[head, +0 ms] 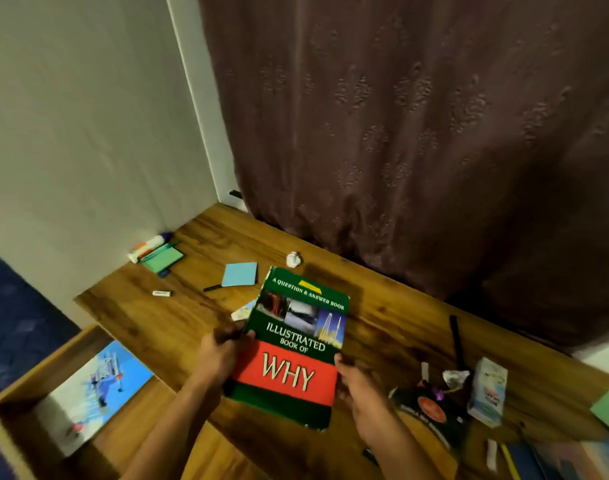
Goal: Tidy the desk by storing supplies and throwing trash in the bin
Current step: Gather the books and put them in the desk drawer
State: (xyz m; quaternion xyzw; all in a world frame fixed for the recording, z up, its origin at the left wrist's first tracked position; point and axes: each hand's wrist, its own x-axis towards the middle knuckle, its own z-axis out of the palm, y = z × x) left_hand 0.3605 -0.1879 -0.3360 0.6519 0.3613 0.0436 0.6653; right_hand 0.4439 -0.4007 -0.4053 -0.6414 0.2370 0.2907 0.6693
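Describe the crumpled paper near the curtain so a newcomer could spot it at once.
Start at the wooden desk and follow its far edge along the brown curtain. Just beyond the top of the green book, right of the blue notepad, sits the paper ball: small, white, crumpled, unlike the flat pads nearby.

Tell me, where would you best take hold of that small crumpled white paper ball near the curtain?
Pinch the crumpled paper ball from above, fingers closing on its opposite sides. It is small, roundish and sits alone on the desk with bare wood around it, so no side is blocked, and the creases should give fingertips purchase.
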